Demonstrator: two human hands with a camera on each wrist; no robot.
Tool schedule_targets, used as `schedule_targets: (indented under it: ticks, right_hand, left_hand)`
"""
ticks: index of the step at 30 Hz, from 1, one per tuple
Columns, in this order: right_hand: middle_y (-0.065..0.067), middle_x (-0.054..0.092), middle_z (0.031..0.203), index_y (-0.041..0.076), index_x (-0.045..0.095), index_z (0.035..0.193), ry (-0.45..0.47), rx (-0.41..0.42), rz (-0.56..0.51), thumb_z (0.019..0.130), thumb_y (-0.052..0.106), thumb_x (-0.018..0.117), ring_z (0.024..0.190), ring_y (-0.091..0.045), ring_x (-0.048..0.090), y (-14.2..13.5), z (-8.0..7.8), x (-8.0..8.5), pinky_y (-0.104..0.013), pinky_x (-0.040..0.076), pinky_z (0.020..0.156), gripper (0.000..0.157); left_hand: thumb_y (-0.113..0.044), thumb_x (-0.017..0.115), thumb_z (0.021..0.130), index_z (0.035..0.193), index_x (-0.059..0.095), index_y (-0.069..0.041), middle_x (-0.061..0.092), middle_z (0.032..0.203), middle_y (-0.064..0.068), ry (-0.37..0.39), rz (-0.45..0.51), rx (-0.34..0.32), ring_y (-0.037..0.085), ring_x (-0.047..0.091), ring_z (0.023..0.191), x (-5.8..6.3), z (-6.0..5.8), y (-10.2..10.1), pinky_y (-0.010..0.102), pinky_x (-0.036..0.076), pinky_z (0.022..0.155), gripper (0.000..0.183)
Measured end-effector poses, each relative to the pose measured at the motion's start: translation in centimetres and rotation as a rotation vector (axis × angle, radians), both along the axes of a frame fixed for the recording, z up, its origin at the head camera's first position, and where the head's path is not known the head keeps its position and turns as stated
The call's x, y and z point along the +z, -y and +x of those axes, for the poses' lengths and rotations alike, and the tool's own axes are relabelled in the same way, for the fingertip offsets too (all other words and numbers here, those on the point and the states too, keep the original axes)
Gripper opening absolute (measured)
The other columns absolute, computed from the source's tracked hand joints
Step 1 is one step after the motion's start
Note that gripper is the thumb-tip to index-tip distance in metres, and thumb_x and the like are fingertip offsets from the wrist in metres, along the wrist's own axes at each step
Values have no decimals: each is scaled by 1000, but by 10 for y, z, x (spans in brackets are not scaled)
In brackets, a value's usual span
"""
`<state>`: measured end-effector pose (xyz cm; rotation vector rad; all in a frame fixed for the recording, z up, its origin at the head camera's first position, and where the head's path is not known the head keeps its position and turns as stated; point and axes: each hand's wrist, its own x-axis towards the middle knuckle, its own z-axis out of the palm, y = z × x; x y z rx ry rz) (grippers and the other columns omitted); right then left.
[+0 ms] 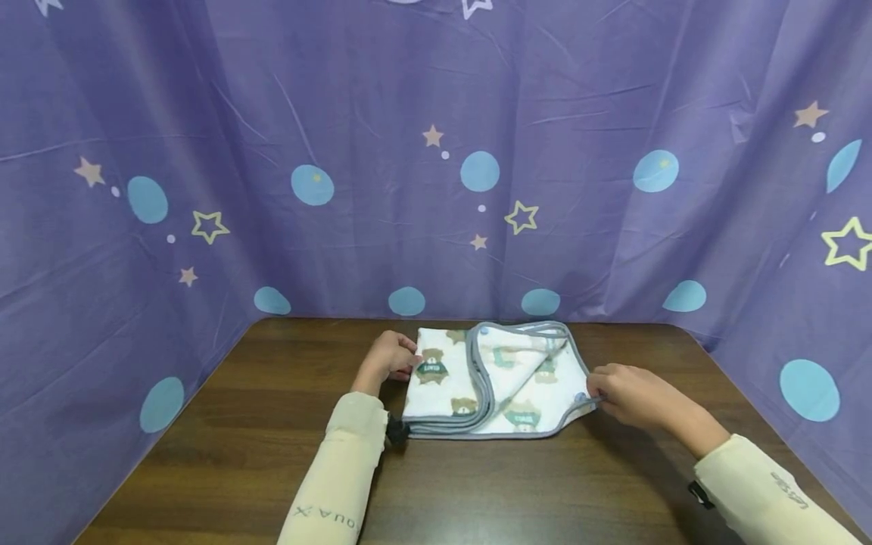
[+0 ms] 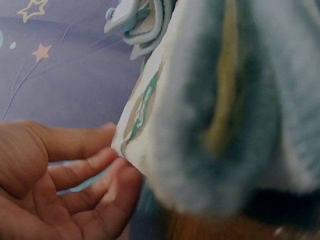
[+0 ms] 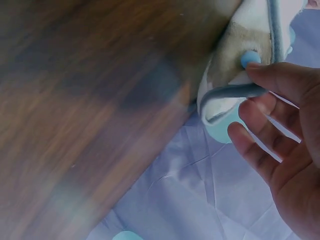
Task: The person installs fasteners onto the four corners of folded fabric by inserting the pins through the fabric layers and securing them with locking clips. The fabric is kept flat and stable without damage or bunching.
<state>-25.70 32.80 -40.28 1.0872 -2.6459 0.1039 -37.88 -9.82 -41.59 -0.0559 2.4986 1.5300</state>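
Observation:
A white plush blanket [image 1: 436, 390] with a printed bear pattern, grey piped edges and blue snap buttons lies folded on the wooden table. Its left part is stacked in several layers, while the right part is a flatter, pointed flap [image 1: 524, 416]. My left hand [image 1: 390, 356] is at the left edge; the left wrist view shows thumb and fingertips on either side of the folded fabric. At the right corner, my right hand [image 1: 627, 393] pinches the piped edge beside a blue snap button [image 3: 250, 59], with its other fingers loosely bent below.
The brown wooden table [image 1: 272, 454] extends around the blanket. A purple curtain [image 1: 395, 106] with stars and blue spots encloses the back and both sides. A dark wrist strap piece [image 1: 397, 430] beside the left sleeve sits close to the blanket's front left corner.

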Motion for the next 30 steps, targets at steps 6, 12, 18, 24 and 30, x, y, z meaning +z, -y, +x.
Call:
schedule_targets:
  ticks: [6,12,18,24,30]
  right_hand:
    - [17,43,76,23,49,75,69,-6,24,74,-1,85,71,-2,40,-4,8,-4,-23,36,58,43]
    - [16,43,76,23,48,76,107,-20,43,76,2,86,71,-2,39,-6,14,-5,-24,35,60,43]
    - [16,42,76,23,47,77,119,-29,44,76,1,85,71,-3,39,-8,15,-10,-23,34,59,44]
    - [16,37,78,23,44,80,66,-21,46,74,-2,84,73,-4,37,-9,17,-13,-23,31,60,48]
    - [17,43,79,25,50,82,43,-6,47,74,4,85,74,-3,41,-10,17,-8,-24,36,60,42]
  left_hand:
    - [5,74,90,118,63,3,59,99,13,61,34,-21,23,60,77,-4,4,2,37,62,66,31]
    - [7,73,90,121,62,3,59,103,15,62,40,-50,23,60,76,-5,5,3,37,61,67,33]
    - [8,71,90,125,61,3,58,105,16,67,69,-65,23,59,76,-5,5,5,36,61,67,36]
    - [7,71,91,125,61,3,58,106,16,67,67,-75,23,60,78,-3,5,5,37,61,68,36]
    - [7,71,90,124,61,2,60,101,14,66,60,-80,23,60,77,-5,6,4,37,61,68,35]
